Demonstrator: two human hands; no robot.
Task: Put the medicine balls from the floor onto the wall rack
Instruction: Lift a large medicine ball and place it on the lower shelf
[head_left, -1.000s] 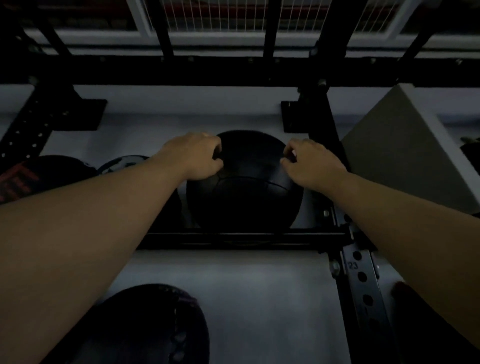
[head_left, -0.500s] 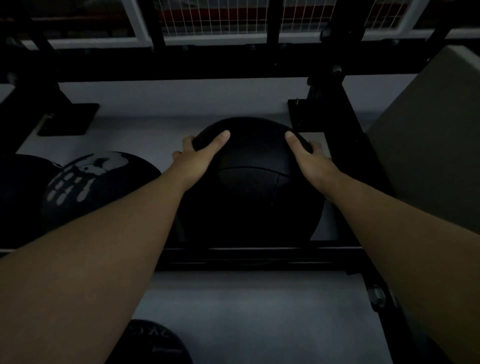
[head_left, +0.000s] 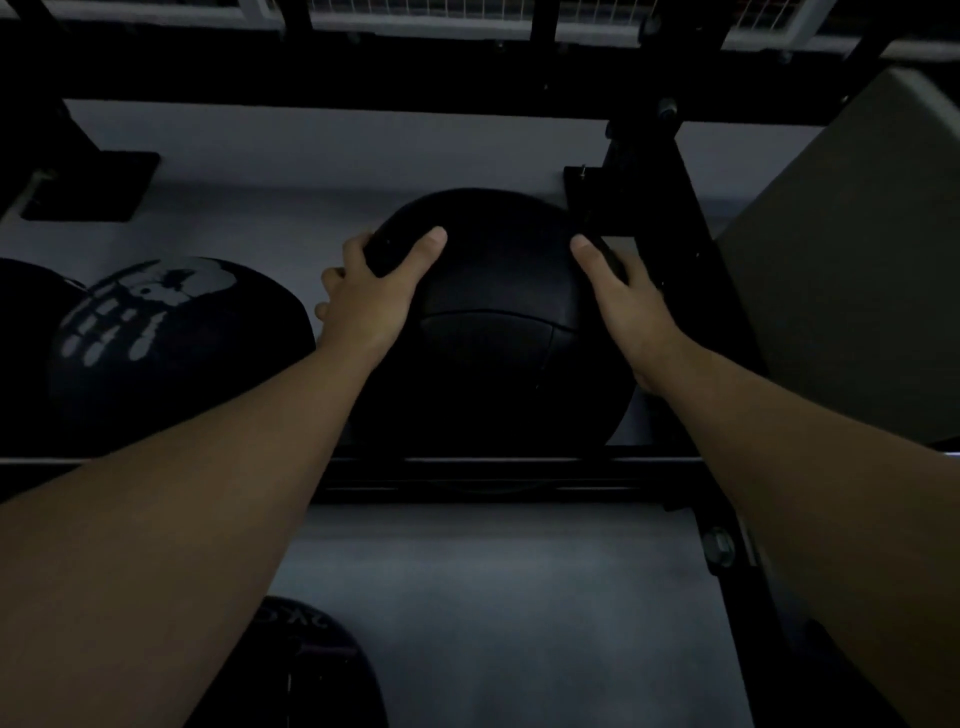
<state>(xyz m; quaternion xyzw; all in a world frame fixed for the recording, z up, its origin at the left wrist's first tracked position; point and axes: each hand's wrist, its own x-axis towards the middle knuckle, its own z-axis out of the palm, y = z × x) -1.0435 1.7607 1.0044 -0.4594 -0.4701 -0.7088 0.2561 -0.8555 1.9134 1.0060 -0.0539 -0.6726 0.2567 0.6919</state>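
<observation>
While the round black leather medicine ball (head_left: 498, 332) is sitting on the black metal wall rack (head_left: 467, 470), the left hand (head_left: 371, 296) at 9 o'clock and right hand (head_left: 626, 306) at 3 o'clock are gripping its sides.

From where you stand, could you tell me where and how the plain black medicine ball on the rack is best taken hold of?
Grip the plain black medicine ball on its two opposite upper sides, palms spread, coming from the front over the rack rail. It is round, smooth and without handles, so only a two-sided squeeze would likely hold it, as the left hand and right hand do now.
</observation>
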